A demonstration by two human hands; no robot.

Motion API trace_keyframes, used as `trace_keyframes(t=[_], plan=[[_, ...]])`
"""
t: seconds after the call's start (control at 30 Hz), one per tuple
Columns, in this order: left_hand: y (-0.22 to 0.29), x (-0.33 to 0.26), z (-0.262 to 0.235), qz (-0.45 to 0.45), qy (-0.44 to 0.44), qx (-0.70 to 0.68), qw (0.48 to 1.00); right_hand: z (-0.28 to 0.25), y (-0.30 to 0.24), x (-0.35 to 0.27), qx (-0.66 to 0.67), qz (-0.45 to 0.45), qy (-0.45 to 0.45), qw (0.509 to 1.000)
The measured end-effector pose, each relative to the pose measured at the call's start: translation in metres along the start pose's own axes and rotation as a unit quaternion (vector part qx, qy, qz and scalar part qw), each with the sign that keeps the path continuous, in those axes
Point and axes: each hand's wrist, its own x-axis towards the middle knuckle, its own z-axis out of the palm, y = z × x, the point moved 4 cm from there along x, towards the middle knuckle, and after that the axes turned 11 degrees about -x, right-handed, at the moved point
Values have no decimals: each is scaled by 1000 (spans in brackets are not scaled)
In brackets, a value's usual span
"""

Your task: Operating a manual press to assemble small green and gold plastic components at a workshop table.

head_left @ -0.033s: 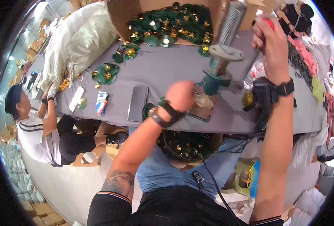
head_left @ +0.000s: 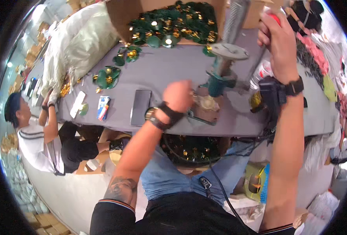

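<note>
My right hand (head_left: pixel 277 41) is raised at the upper right, its fingers wrapped round the red-knobbed lever (head_left: pixel 257 64) of a hand press (head_left: pixel 220 74). The press has a spring column, a grey round flange and a green lower head. Beneath that head lies a small pale round piece (head_left: pixel 208 102) on the base. Just left of the base is my left hand (head_left: pixel 178 96), smeared by motion, so its fingers and anything in them do not show clearly.
A carton holds a heap of green discs with gold pieces (head_left: pixel 173 23) behind the press. A phone (head_left: pixel 141 107), a small blue-white box (head_left: pixel 103 107) and green-gold clusters (head_left: pixel 107 77) lie on the grey table. At left a co-worker (head_left: pixel 36 137) sits beside a white sack (head_left: pixel 83 43).
My left hand has drawn back slightly to the left, away from the press head, uncovering more of the base. My right hand stays on the lever. The whole view has shifted a little.
</note>
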Motion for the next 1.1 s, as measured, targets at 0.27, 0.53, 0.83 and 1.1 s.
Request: trace_keyframes(t=[0.27, 0.53, 0.83, 1.1], plan=[[-77, 45, -38, -5, -190, 34, 981, 26, -18, 3, -40, 57, 41, 997], [-49, -31, -36, -28, -251, -1, 968, 25, -18, -5, 2, 52, 70, 996], [-2, -104, -17, 12, -171, -50, 984, 17, -10, -2, -6, 9, 37, 999], [21, -160, -2, 31, -66, -111, 991, 17, -4, -1, -16, 33, 47, 998]])
